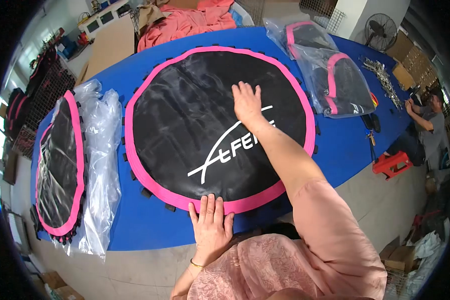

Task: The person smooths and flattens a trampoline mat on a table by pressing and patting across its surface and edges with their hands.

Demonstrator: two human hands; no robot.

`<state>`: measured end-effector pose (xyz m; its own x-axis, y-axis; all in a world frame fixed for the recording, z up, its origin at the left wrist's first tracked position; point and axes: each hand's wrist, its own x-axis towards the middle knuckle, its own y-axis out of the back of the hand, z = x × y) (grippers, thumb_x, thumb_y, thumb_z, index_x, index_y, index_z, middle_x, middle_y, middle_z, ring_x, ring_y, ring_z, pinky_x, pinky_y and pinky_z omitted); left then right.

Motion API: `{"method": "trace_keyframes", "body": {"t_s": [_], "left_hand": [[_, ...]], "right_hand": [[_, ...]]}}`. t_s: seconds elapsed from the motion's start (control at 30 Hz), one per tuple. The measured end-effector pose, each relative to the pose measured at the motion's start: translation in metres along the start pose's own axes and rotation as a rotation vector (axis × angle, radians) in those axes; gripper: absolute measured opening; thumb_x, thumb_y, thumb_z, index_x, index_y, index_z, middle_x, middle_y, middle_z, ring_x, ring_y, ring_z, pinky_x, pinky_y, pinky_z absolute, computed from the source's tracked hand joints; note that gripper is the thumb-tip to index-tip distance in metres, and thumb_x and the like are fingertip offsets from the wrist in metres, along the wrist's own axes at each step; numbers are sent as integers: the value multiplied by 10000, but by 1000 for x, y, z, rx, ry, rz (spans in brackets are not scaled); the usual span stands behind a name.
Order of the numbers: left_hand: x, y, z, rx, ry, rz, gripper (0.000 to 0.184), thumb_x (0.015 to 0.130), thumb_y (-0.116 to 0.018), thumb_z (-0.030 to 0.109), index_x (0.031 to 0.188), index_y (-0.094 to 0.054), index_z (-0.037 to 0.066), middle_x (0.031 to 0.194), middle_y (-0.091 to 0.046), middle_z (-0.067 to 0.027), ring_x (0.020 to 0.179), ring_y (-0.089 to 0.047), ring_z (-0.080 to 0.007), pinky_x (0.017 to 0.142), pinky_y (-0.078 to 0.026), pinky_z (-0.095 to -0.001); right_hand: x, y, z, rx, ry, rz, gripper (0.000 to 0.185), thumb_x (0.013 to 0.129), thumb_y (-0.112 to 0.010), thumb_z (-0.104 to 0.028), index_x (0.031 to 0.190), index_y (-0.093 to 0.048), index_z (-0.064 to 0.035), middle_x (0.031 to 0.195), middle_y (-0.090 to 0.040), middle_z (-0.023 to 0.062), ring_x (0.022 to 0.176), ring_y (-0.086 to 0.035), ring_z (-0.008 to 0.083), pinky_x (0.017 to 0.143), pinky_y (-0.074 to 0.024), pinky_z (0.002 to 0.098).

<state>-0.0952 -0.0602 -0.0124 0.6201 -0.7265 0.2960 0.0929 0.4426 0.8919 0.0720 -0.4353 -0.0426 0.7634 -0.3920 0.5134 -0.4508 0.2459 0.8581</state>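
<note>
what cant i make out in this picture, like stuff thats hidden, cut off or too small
All in the head view:
- The end of the white lettering on the round mat: covered by the right forearm.
- The mat's underside: hidden, as it lies face up on the blue table.
- The metal pieces at the far right: too small to tell their shapes.

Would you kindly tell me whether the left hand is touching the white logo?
Apart: the head view shows a strip of black fabric between the left hand and the white logo.
</note>
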Motion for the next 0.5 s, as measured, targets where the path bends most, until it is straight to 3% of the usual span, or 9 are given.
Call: {"method": "trace_keyframes", "body": {"t_s": [0.4, 0.5], "left_hand": [[-1, -7, -2, 45, -31, 75, 519, 980, -660, 377, 1348, -651, 11, 1434, -594, -218, 1398, -506, -382, 1221, -239, -662], [-1, -6, -1, 28, -32, 61, 519, 973, -672, 374, 1346, -650, 14, 1440, -592, -216, 1404, -501, -378, 1219, -239, -667]], "right_hand": [[-52, 37, -137, 290, 394, -32, 518, 958, -553, -94, 1475, -536, -68, 1534, -510, 162, 1465, -443, 326, 1222, -250, 636], [-47, 37, -153, 302, 402, -32, 528, 954, -563, -94, 1480, -530, -73, 1542, -504, 163, 1470, -439, 324, 1224, -246, 635]]}}
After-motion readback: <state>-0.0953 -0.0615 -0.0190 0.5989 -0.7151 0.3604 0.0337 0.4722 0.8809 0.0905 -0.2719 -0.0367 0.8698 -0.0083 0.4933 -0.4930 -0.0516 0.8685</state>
